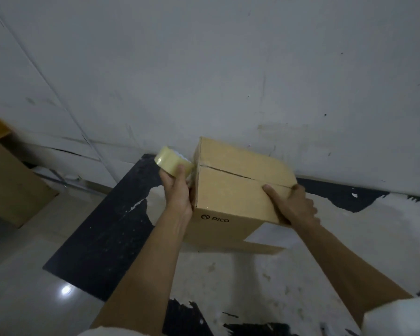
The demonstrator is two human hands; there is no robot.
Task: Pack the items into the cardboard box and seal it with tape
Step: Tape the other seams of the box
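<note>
A brown cardboard box (230, 187) printed "PICO" stands on a black and white table, its two top flaps folded down with the seam running across the top. My left hand (177, 190) grips a roll of clear yellowish tape (172, 162) right against the box's upper left edge, where the seam ends. My right hand (291, 204) grips the box's right corner, thumb lying on the top flap and fingers curled round the side. The box's contents are hidden.
The black table (102, 238) has a worn white patch and its left edge drops to a pale glossy floor (22, 299). A larger open cardboard box (12, 185) stands on the floor at the left. A white wall rises directly behind the box.
</note>
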